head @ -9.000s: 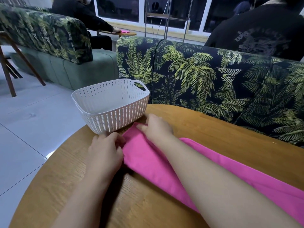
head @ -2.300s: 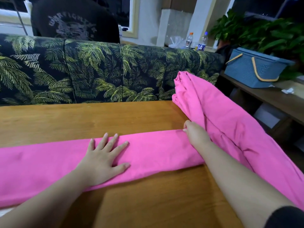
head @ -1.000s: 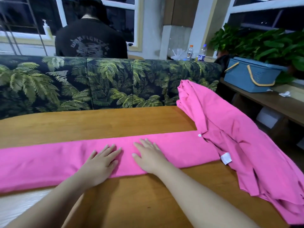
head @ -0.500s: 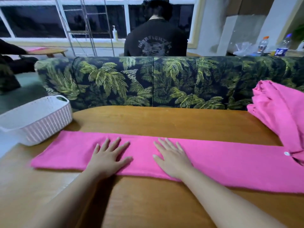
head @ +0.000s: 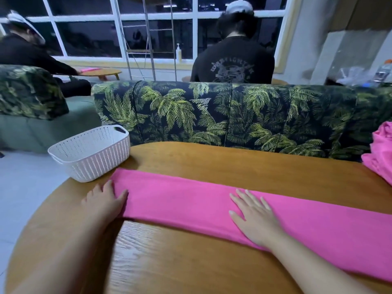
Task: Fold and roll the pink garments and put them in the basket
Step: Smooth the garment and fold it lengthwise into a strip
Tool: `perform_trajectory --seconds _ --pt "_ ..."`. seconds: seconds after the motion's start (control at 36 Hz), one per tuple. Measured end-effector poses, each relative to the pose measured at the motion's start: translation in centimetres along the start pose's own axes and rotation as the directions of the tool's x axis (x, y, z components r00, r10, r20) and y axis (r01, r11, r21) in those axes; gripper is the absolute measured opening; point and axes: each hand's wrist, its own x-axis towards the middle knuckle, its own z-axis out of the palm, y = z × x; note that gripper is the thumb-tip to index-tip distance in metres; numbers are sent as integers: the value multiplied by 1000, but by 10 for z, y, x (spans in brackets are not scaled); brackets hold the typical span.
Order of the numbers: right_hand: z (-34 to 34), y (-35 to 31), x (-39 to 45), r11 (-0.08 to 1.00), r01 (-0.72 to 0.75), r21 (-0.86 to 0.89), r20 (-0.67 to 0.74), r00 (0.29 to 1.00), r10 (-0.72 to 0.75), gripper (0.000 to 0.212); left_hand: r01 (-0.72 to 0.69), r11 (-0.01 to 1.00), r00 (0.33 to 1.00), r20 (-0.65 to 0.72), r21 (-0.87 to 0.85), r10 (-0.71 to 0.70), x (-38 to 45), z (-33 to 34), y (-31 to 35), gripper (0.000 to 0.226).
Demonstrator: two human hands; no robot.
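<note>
Two flat hands; long smooth pink garment (head: pixel 212 200); perforated basket (head: pixel 91 153)

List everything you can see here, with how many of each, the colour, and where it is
folded garment: one, pink, long flat strip across the table
loose garment: one, pink, heaped at the table's right edge
basket: one, white, table's far left edge, nothing visible inside
table: one, round, wood
sofa: one, dark with green palm print, behind the table
other people: two, dark tops, seated beyond the sofa, one with their back turned, one at far left
small table: one, wood, far left background
hands: left hand at the strip's left end, thumb on the cloth; right hand flat on the strip
</note>
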Motion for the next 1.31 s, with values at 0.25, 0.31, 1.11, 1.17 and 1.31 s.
perform_trajectory --seconds 0.25,0.31,1.11,1.17,1.31 --pt "-1 0 -1 1000 -4 -17 -4 1000 4 114 -239 971 947 -219 11 236 -23 7 11 32" --pt "-2 -1 -1 1000 4 -20 -7 1000 -4 101 -291 956 941 -192 -36 280 -30 12 10 50" --pt "-17 97 -124 986 -164 9 12 986 164 111 -687 717 691 199 -118 695 -109 19 106 113" --pt "-12 108 -135 969 -245 9 -28 969 245 122 -714 691 672 171 -110 721 -125 22 131 112" --pt "-14 114 -147 934 -229 274 -43 967 250 64 -883 457 403 326 -110 855 -191 31 209 126"
